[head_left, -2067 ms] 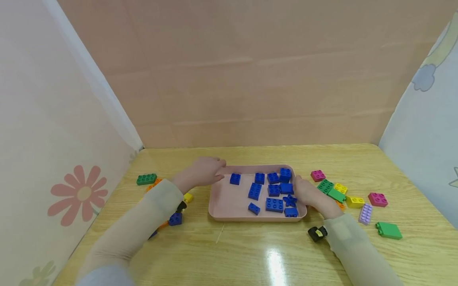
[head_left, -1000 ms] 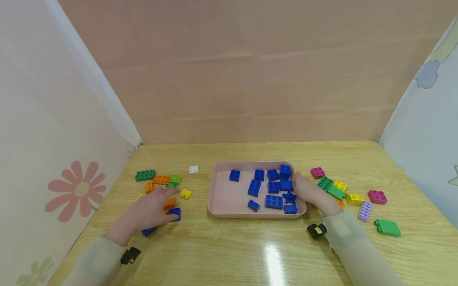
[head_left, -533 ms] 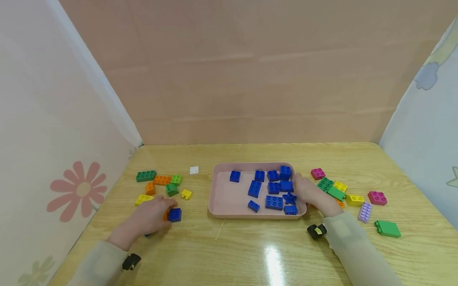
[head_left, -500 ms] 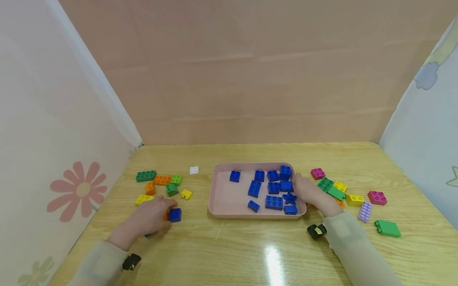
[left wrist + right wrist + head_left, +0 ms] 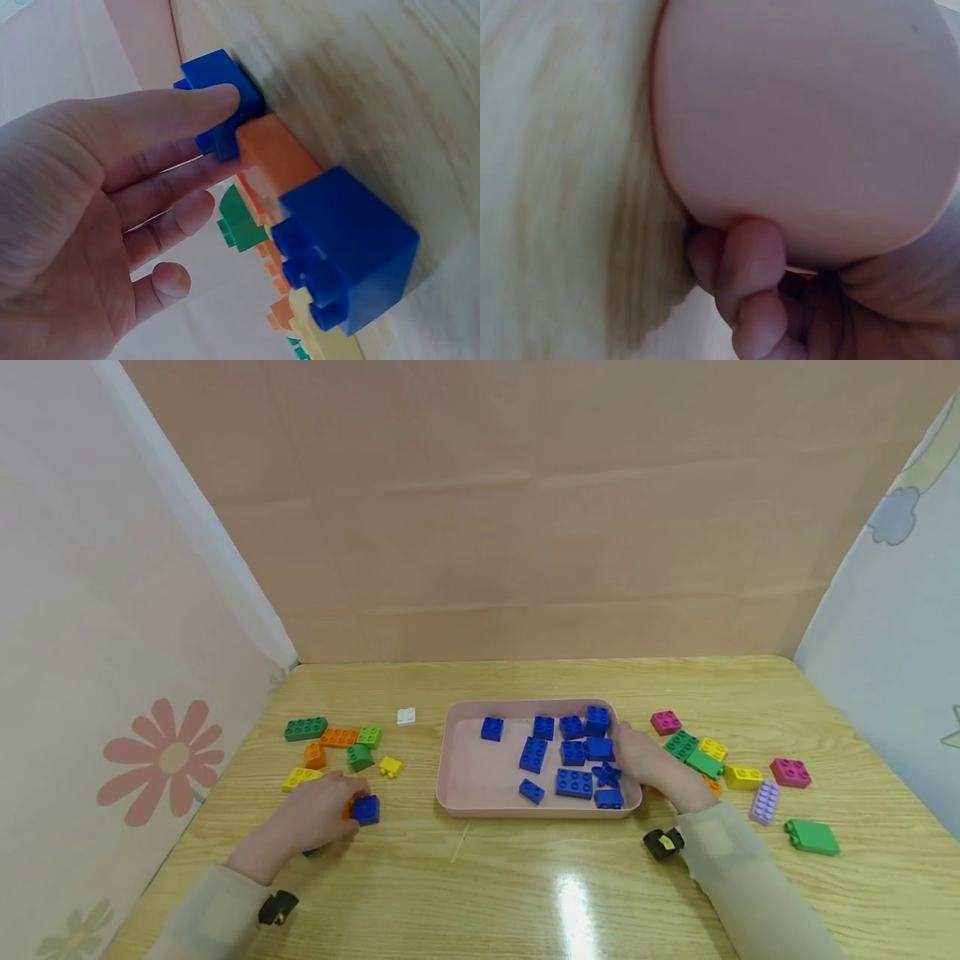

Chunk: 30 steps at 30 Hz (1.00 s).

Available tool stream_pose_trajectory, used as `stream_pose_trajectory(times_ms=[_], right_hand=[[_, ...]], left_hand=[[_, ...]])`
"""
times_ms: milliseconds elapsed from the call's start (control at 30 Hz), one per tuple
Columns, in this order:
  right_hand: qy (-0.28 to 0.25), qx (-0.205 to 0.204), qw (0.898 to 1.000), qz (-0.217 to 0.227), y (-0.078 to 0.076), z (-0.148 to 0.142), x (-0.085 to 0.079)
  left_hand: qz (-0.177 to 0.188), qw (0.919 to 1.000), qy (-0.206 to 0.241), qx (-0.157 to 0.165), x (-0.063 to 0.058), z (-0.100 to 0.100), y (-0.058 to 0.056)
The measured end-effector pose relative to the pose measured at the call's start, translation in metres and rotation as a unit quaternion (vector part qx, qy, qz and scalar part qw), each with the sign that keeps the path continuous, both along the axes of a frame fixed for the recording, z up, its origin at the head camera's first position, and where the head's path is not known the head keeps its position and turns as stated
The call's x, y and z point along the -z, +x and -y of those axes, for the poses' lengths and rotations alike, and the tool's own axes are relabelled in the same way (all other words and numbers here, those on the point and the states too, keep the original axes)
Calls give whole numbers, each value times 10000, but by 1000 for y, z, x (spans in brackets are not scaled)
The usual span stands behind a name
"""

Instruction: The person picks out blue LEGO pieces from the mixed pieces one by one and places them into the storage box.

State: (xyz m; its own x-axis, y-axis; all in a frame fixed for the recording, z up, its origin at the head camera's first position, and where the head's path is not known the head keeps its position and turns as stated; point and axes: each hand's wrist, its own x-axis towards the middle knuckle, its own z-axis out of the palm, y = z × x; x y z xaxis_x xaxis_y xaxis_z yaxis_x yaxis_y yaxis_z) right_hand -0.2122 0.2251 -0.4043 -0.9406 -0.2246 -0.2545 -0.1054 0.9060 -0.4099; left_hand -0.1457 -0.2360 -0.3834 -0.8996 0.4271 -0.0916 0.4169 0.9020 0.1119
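Observation:
Low over the left pile, my left hand (image 5: 318, 810) pinches a small blue building brick (image 5: 366, 810). In the left wrist view the thumb presses one side of that blue brick (image 5: 208, 69), with fingers behind it. An orange brick (image 5: 279, 154) sits right beside it, and a larger blue brick (image 5: 352, 244) stands nearer the wrist camera. My right hand (image 5: 645, 758) grips the right end of a pink tray (image 5: 472, 777). Its curled fingers (image 5: 754, 251) press the tray's outer wall (image 5: 802, 127) near the tabletop. Several blue bricks (image 5: 574, 783) lie inside the tray.
Left of the tray lie green (image 5: 306, 729), orange (image 5: 340, 738) and yellow bricks (image 5: 390, 767), plus a white one (image 5: 406, 717). On the right are pink (image 5: 791, 772), purple (image 5: 765, 802), yellow and green bricks (image 5: 813, 837). A tan partition (image 5: 540, 527) stands behind the table.
My left hand has gone from the tray's back left corner leftward and toward me to the brick pile. Its fingers have closed on the small blue brick. The right hand stays at the tray.

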Motion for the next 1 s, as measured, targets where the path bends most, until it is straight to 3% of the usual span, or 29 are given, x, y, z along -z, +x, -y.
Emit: stream_pose_trajectory(times_ms=[367, 700, 1000], right_hand=[[1, -23, 10000, -46, 0, -1, -1], [-70, 10, 10000, -21, 1, -1, 0], [-140, 1, 9998, -116, 1, 0, 1]], left_hand=[[-414, 9986, 168, 290, -12, -9, -9], [-880, 9936, 217, 672, -35, -38, -25], [-799, 9921, 70, 965, -49, -74, -42]])
